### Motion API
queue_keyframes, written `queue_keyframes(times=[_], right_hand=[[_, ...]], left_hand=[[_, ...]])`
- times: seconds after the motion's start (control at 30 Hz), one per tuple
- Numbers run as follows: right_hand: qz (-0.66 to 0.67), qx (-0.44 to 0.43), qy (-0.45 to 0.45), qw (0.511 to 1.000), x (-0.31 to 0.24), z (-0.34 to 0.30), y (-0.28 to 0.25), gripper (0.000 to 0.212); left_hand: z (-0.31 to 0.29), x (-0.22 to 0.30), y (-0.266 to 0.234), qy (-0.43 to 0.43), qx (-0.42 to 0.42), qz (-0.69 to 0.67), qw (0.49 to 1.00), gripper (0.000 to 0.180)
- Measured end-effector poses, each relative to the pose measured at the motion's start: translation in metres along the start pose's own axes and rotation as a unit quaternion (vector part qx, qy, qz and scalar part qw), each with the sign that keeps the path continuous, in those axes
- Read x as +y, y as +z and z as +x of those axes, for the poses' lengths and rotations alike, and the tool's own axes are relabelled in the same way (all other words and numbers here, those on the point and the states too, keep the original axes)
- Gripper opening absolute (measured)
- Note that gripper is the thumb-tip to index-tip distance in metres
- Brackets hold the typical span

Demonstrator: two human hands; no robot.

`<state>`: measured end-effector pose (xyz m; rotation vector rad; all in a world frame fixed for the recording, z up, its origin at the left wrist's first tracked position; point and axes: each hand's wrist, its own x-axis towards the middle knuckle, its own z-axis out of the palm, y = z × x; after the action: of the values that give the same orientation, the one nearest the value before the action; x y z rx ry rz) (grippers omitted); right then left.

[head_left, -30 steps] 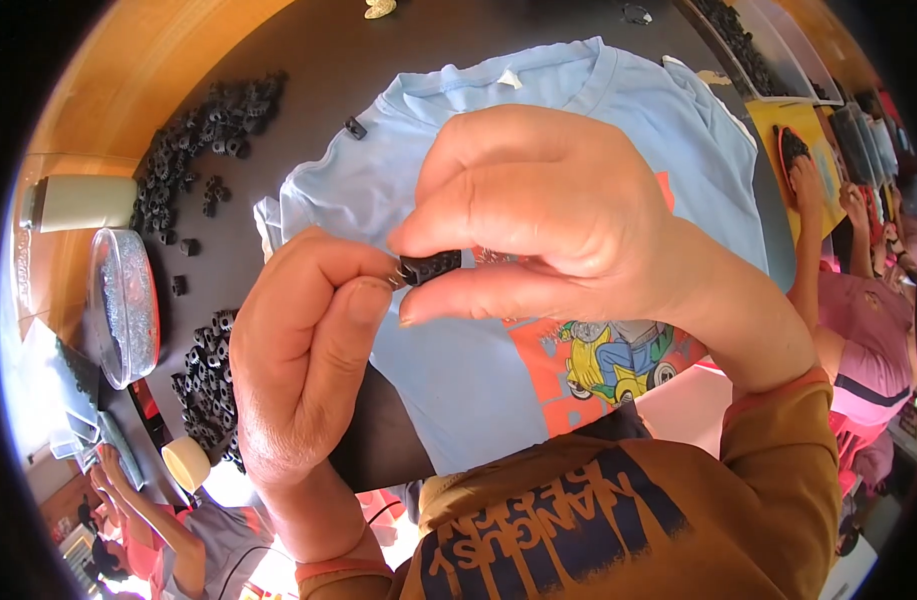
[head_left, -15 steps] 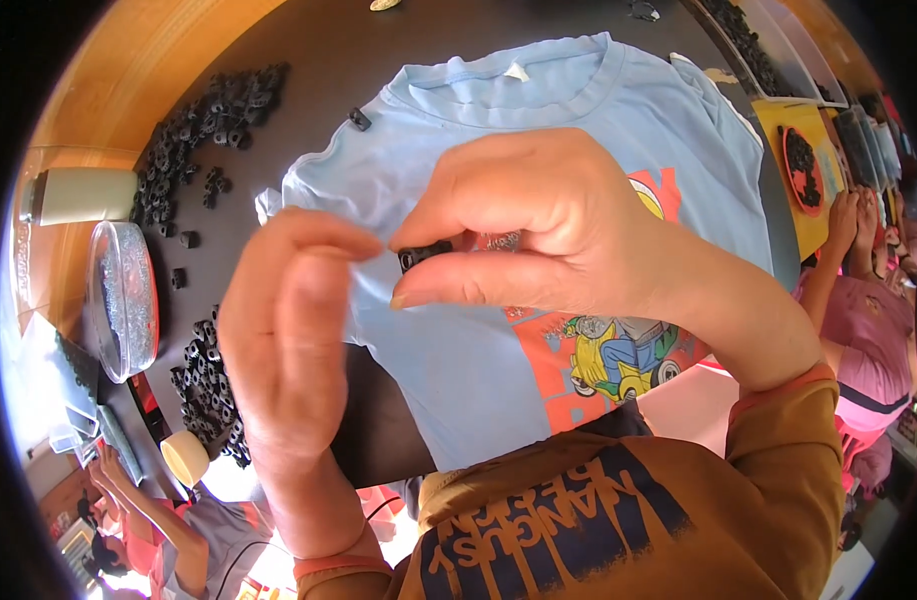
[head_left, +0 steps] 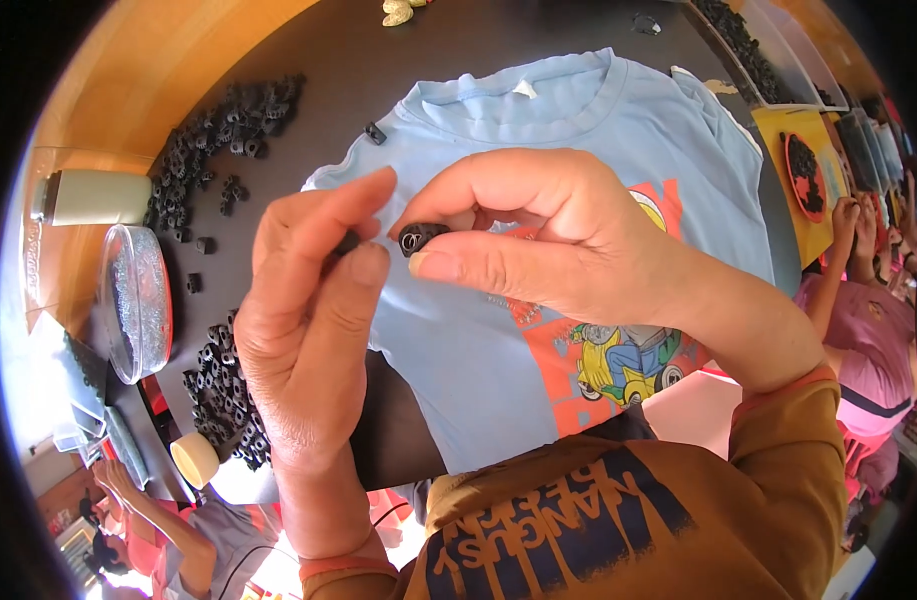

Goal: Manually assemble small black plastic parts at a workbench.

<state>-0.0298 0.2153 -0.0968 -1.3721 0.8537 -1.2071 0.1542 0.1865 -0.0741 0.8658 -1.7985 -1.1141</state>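
Between the thumb and fingers of my right hand (head_left: 548, 225) is a small black plastic piece (head_left: 418, 238), like a cord lock body. Its round opening faces left, with a shiny metal spring coil showing inside. My left hand (head_left: 313, 300) is just to the left, apart from it, with thumb and forefinger pinched on a second small dark piece (head_left: 348, 241), mostly hidden by the fingers. Both hands are above a light blue T-shirt (head_left: 458, 375) with a printed picture, spread over the dark table (head_left: 318, 40). One loose black piece (head_left: 375, 133) lies by the shirt's collar.
Black pieces lie in a far-left pile (head_left: 228, 120) and a near-left pile (head_left: 223, 390). Left of them are a clear round dish (head_left: 138, 300) of shiny bits and a pale cylinder (head_left: 98, 197). A red bowl (head_left: 790, 150) and other people's hands (head_left: 850, 220) are at right.
My left hand has turned and its fingers now pinch a dark piece. The black piece in my right hand has turned, its opening with the coil now showing plainly.
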Motion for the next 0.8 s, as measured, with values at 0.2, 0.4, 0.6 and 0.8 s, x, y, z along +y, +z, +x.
queue_keyframes(times=[0.2, 0.4, 0.6, 0.8], right_hand=[[0.004, 0.002, -0.001, 1.000, -0.0010, -0.0004, 0.0003, 0.014], [-0.025, 0.012, -0.030, 0.999, 0.0009, -0.0001, 0.0009, 0.014], [-0.006, 0.007, -0.012, 1.000, 0.0018, 0.0003, -0.0003, 0.014], [0.034, 0.003, 0.003, 0.999, 0.0051, 0.0001, 0.0007, 0.014]], left_hand=[[-0.0043, -0.0051, -0.0023, -0.086, 0.012, -0.160, 0.983, 0.028], [-0.0022, -0.0035, -0.0069, -0.146, 0.027, -0.282, 0.948, 0.028], [-0.0019, -0.0073, 0.0002, -0.145, 0.045, -0.320, 0.935, 0.020], [-0.0038, -0.0083, -0.0012, -0.154, 0.056, -0.327, 0.931, 0.020]])
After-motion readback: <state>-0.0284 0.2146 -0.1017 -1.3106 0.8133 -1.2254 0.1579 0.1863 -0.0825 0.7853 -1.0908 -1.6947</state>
